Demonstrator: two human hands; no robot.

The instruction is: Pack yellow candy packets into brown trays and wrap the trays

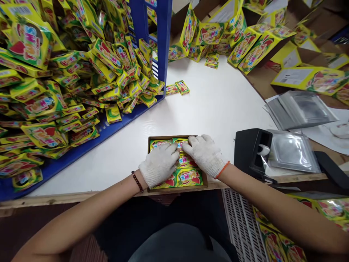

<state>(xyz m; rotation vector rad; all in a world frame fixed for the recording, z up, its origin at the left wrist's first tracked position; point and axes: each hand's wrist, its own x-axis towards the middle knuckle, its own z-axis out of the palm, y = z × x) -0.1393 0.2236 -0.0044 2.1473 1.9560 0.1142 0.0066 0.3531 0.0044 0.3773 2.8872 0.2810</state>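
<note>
A shallow open cardboard box (205, 180) stands at the table's front edge, with small yellow-green "TWINS" packets (188, 177) laid flat in it in rows. My left hand (162, 163), in a white knitted glove, rests on the packets on the box's left side, fingers stretched toward the middle. My right hand (205, 153), gloved too with an orange cuff edge, reaches over the box's right wall. Its fingers are slightly apart and touch the packets near the back. The fingertips of both hands come close together there. The packets under my palms are hidden.
At left a blue crate (160, 47) is heaped with similar packets (106, 54). Loose packets (182, 87) lie beside it. Printed cartons (261, 47) stand at the back right. A black dispenser (249, 149) and clear plastic sleeves (291, 151) are at right, on the white table (218, 102).
</note>
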